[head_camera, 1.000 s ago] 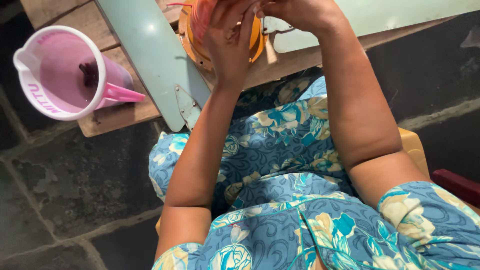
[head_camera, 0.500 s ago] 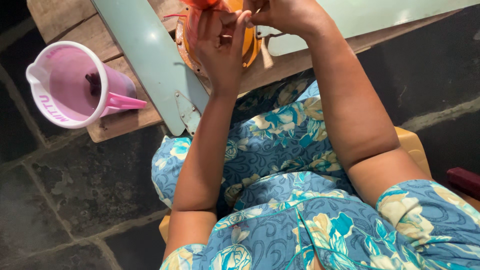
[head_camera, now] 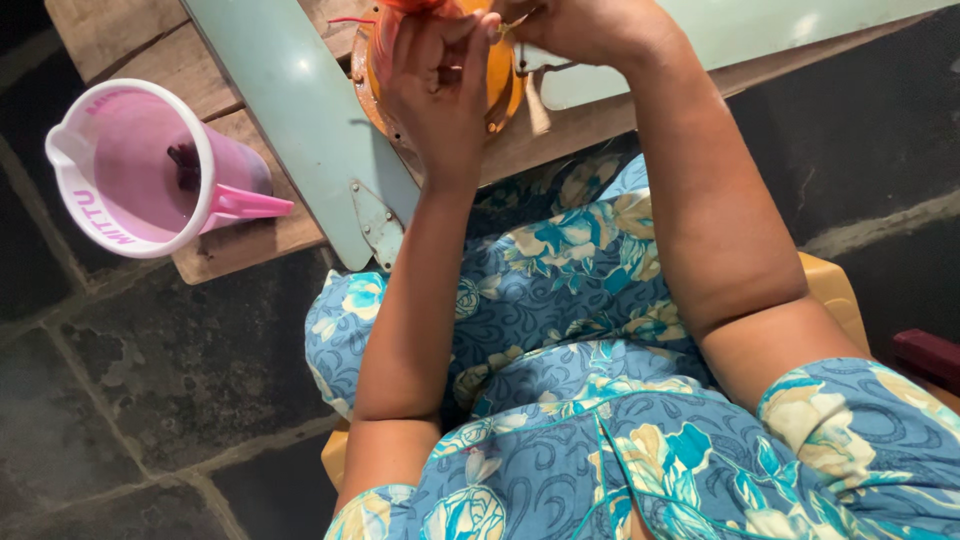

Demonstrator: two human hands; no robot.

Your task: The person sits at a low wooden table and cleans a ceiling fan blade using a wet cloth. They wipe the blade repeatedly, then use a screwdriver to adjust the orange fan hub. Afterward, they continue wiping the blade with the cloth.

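My left hand [head_camera: 440, 85] is raised at the top of the view, fingers curled around a red-orange translucent plastic piece [head_camera: 408, 6]. My right hand [head_camera: 590, 25] is beside it, fingertips pinched together right at the left hand's fingertips; what they pinch is too small to tell. Both hands hover over an orange round hub [head_camera: 507, 85] joined to pale green metal blades [head_camera: 290, 110] lying on a wooden table [head_camera: 250, 235]. A thin red strand [head_camera: 345, 20] runs off the hub's left side.
A pink jug [head_camera: 130, 170] holding pink liquid with a dark lump in it stands at the table's left corner. I sit on a yellow chair [head_camera: 825, 290] in a blue floral dress. A dark red object [head_camera: 925, 360] lies at right on the stone floor [head_camera: 150, 380].
The view has shifted slightly. My left hand's fingers curled tighter on the red piece, and my right fingertips moved in closer to them. The jug stays put.
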